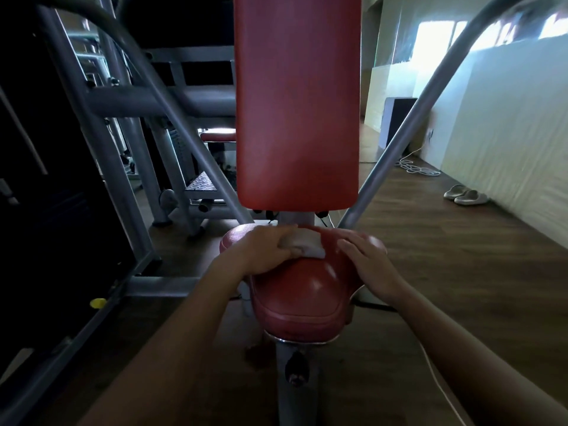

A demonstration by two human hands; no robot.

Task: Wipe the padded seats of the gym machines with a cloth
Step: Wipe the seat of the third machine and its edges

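- Your left forearm (172,348) and your right forearm (467,345) come in from the bottom edge, nearest to you; both reach forward to the red padded seat (302,293).
- Your left hand (264,250) lies on the back part of the seat; its fingers are curled round a white cloth (307,242) and clench it; the cloth is bunched and touches the pad, just below the red backrest (296,103).
- Your right hand (368,261) rests flat on the right rear edge of the seat; its fingers are straight and grasp nothing; it is just beside the cloth, not touching it.
- The seat stands on a grey post (292,395) with a black knob (296,368).
- At the right, near the wall, a pair of pale slippers (465,195) lies on the wooden floor (461,256); a white cable (418,170) is coiled further back.
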